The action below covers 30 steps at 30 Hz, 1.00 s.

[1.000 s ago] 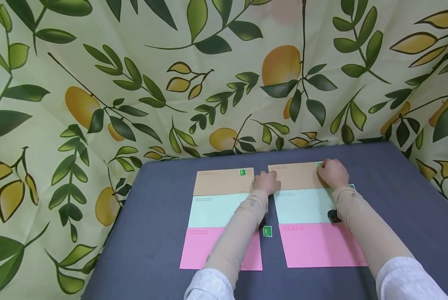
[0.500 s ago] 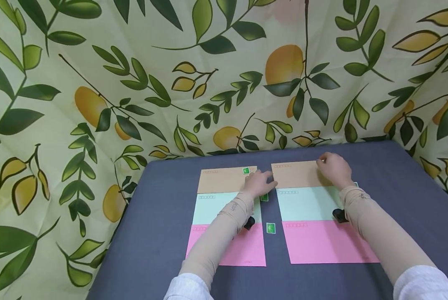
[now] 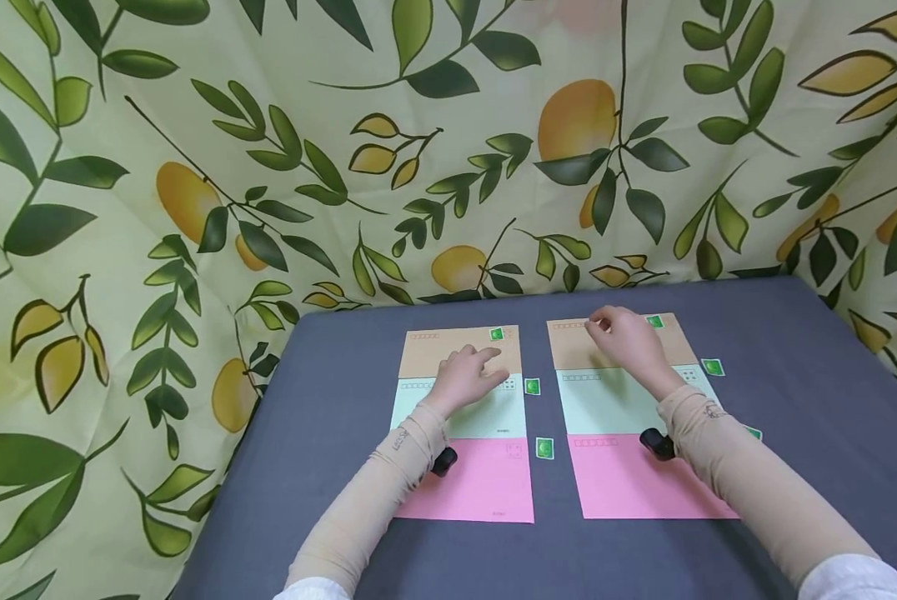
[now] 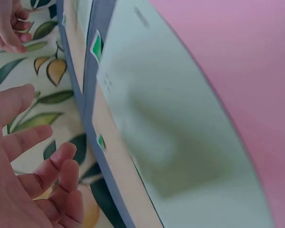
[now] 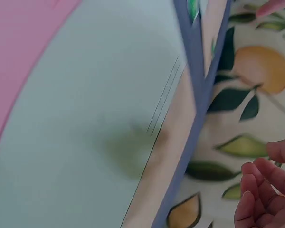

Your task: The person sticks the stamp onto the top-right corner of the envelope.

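Note:
My left hand [image 3: 465,379] hovers over the left column of envelopes, fingers spread and nothing in them; the left wrist view shows the same relaxed fingers [image 4: 47,178]. Over the right column's brown envelope [image 3: 568,346] is my right hand [image 3: 630,343], its fingers loosely bent and bare in the right wrist view. A green stamp [image 3: 654,321] sits at that envelope's top right corner. Another stamp [image 3: 497,333] is at the same corner of the left brown envelope [image 3: 426,354]. Below the brown ones lie a mint envelope [image 3: 493,417] and another mint envelope [image 3: 591,404].
A pink envelope [image 3: 486,492] and another pink envelope [image 3: 613,483] end the columns nearest me. Loose green stamps lie on the dark blue cloth: one stamp [image 3: 532,387] and a second stamp [image 3: 544,448] between columns, others at the right. A leaf-patterned curtain [image 3: 388,250] stands behind.
My left hand has drawn left and nearer me, away from the gap between columns. My right hand has moved left off the brown envelope's corner, uncovering the stamp there.

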Available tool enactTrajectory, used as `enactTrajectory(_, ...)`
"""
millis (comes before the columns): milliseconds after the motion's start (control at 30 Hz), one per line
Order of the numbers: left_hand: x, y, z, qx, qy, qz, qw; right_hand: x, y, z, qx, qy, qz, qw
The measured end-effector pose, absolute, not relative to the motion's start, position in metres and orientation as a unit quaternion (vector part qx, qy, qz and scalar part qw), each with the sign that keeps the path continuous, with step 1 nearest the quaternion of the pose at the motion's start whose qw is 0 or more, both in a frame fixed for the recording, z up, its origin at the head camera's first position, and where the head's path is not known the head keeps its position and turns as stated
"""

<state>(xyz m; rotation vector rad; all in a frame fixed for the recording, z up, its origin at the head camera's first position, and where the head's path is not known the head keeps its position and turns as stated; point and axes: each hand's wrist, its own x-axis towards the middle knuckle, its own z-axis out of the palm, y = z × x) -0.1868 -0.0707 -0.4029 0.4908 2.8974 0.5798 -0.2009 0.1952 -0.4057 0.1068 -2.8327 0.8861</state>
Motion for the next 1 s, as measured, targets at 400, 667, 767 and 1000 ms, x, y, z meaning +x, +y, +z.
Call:
enactTrajectory(400,-0.166,-0.127,-0.412,0.126,0.967,0.212,0.057,-0.186,0.145,-0.41,0.067,-0.938,0.331,0.075)
enactTrajectory(667,-0.152,-0.162,-0.427,0.086,0.972,0.209,0.067,-0.174,0.124,-0.422,0.072,-0.933,0.35,0.046)
enactTrajectory(767,-0.148,-0.173,-0.43,0.071,0.971,0.215,0.074,-0.174,0.119,-0.426,0.071,-0.936,0.345,0.029)
enactTrajectory(1000,-0.145,-0.189,-0.438,0.029,0.972,0.219,0.085,-0.175,0.111,-0.434,0.068,-0.944,0.324,-0.006)
